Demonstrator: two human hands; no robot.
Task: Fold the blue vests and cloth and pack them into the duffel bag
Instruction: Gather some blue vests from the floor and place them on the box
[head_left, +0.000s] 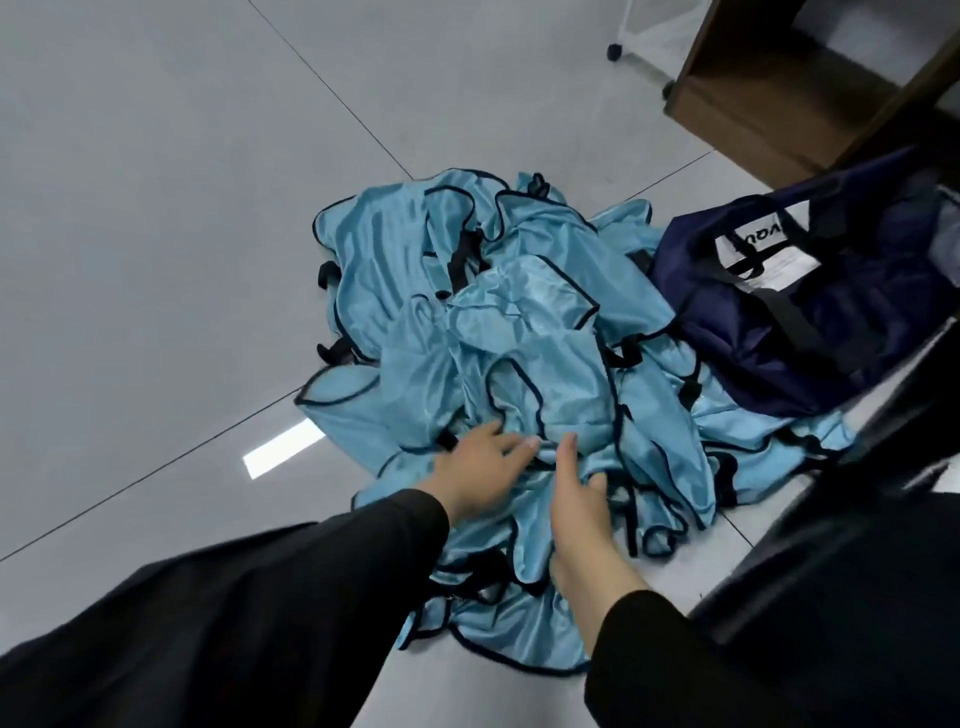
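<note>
Both arms reach forward in black sleeves; the left hand (480, 462) lies flat, fingers straight, just beside the right hand (579, 499), whose fingers curl downward

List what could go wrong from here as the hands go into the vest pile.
1. The blue vests lie tangled in one heap, black straps crossing; lifting one may drag others along.
2. The left hand and right hand rest on overlapping layers, so they may grab two vests at once.
3. The heap's edge lies against the duffel bag, which sags, so packing may be awkward.
</note>
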